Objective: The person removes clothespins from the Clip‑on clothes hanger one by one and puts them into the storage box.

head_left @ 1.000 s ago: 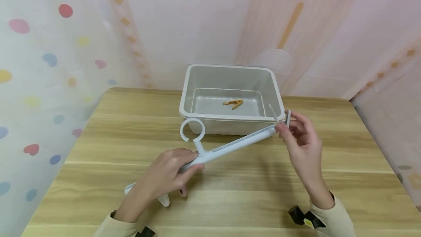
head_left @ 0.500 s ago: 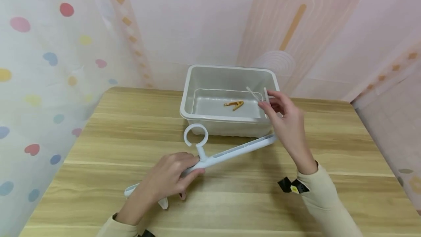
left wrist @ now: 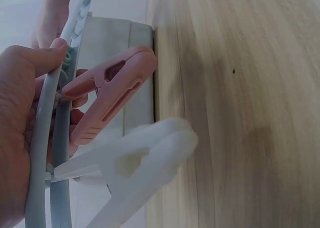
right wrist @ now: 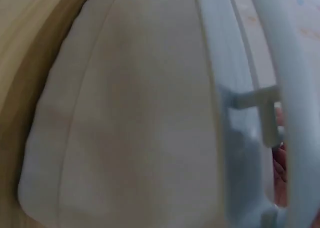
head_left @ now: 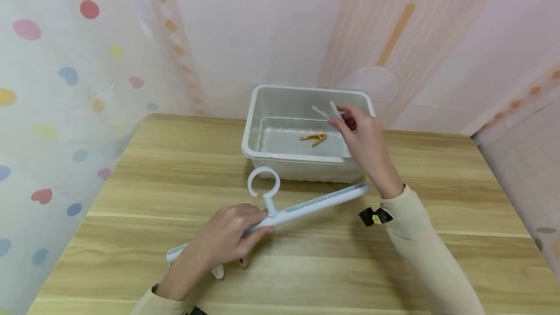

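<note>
My left hand [head_left: 229,232] grips a light blue clothes hanger [head_left: 321,204] near its open-ring hook [head_left: 276,191]. A pink clothespin [left wrist: 115,92] and a white clothespin [left wrist: 150,160] hang from the hanger, as the left wrist view shows; in the head view that hand mostly hides them. Over the grey-white bin [head_left: 302,159], my right hand [head_left: 365,137] pinches a whitish clothespin [head_left: 335,110], its two legs spread apart. On the bin's floor lies an orange-yellow clothespin [head_left: 315,138]. The right wrist view, dim and blurred, has the bin's side and pale blue bars of the hanger.
The bin stands at the back of a wood-grain table [head_left: 437,256], close to a patterned backdrop [head_left: 284,23]. The hanger's right arm reaches in front of the bin; its left arm is partly behind my left forearm.
My right hand has taken the whitish clothespin away from the hanger's right end and carried it up and left over the bin. The left hand and hanger have barely moved.
</note>
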A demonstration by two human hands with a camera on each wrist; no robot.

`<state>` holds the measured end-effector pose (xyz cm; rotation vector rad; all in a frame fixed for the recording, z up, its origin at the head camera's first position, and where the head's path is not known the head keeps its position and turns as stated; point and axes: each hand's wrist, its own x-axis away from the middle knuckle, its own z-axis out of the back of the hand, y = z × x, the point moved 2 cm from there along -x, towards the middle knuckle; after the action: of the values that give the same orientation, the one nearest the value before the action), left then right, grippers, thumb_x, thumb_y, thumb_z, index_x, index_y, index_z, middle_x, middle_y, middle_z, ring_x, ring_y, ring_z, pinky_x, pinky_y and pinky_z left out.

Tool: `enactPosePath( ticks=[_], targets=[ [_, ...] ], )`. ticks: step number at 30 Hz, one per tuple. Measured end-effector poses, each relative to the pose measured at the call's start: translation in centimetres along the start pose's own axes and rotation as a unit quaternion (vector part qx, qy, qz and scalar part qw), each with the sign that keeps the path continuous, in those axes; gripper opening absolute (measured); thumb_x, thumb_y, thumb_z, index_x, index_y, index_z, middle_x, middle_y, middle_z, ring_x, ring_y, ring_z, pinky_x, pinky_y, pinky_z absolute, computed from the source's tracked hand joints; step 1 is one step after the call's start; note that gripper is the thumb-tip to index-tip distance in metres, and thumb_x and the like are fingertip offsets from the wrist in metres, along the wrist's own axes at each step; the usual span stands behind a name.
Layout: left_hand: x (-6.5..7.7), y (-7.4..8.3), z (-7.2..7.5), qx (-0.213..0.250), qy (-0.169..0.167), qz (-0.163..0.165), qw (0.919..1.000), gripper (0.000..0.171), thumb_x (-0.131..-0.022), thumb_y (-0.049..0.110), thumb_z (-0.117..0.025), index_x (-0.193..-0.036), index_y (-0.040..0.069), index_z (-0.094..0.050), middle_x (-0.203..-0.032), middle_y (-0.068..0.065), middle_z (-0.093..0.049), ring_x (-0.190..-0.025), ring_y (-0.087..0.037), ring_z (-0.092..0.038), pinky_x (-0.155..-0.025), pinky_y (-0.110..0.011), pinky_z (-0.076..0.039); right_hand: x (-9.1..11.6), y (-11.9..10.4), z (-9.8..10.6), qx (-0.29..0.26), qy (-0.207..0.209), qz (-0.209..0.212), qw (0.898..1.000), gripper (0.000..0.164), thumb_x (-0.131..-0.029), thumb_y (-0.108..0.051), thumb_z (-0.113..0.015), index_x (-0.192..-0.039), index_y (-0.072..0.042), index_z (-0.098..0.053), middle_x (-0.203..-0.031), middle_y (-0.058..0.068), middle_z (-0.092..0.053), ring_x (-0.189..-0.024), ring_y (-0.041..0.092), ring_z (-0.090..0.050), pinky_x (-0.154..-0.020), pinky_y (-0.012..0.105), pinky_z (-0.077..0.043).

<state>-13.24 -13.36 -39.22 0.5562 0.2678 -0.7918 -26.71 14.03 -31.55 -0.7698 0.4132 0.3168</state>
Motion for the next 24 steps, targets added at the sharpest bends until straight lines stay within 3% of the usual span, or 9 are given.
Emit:
enactPosePath(
  ticks=[6,18,20,24],
  targets=[
    [0.1,0.2,-0.1,0.002,-0.002,0.0,1.0,0.019,-0.095,0.031,-0.069,-0.082,0.02,-0.061,-0.065,0.014,-0.048,-0.061,0.006,-0.037,-0.054,-0.007,-0.033,-1.1,0.2,0.1,0.003,0.006,-0.001,1.0,0.038,-0.094,-0.021,-0.072,-0.122,0.004,-0.066,-0.096,0.021,-0.074,-0.08,0.03,-0.071,-0.071,0.031,-0.056],
    [0.0,0.4,-0.5,0.001,-0.007,-0.001,1.0,0.019,-0.09,0.027,-0.075,-0.081,0.02,-0.061,-0.064,0.014,-0.047,-0.061,0.005,-0.036,-0.055,-0.008,-0.033,-0.5,0.9,0.3,0.016,-0.004,-0.034,0.999,0.038,-0.097,-0.023,-0.068,-0.124,0.003,-0.063,-0.101,0.021,-0.073,-0.088,0.032,-0.07,-0.081,0.043,-0.058],
    [0.0,0.4,-0.6,0.002,-0.007,-0.002,1.0,0.018,-0.089,0.027,-0.075,-0.08,0.02,-0.061,-0.064,0.014,-0.047,-0.061,0.006,-0.035,-0.055,-0.008,-0.032,-0.3,0.9,0.5,0.016,-0.002,-0.028,0.999,0.037,-0.097,-0.024,-0.067,-0.123,0.003,-0.064,-0.101,0.02,-0.073,-0.087,0.031,-0.069,-0.079,0.039,-0.058],
    [0.0,0.4,-0.6,0.005,-0.006,-0.004,1.0,0.017,-0.09,0.027,-0.075,-0.081,0.02,-0.062,-0.064,0.014,-0.047,-0.061,0.006,-0.034,-0.055,-0.008,-0.031,0.4,0.3,1.0,0.004,0.008,0.002,1.0,0.031,-0.096,-0.023,-0.069,-0.116,0.002,-0.068,-0.099,0.017,-0.073,-0.085,0.026,-0.067,-0.073,0.02,-0.051]
  ],
)
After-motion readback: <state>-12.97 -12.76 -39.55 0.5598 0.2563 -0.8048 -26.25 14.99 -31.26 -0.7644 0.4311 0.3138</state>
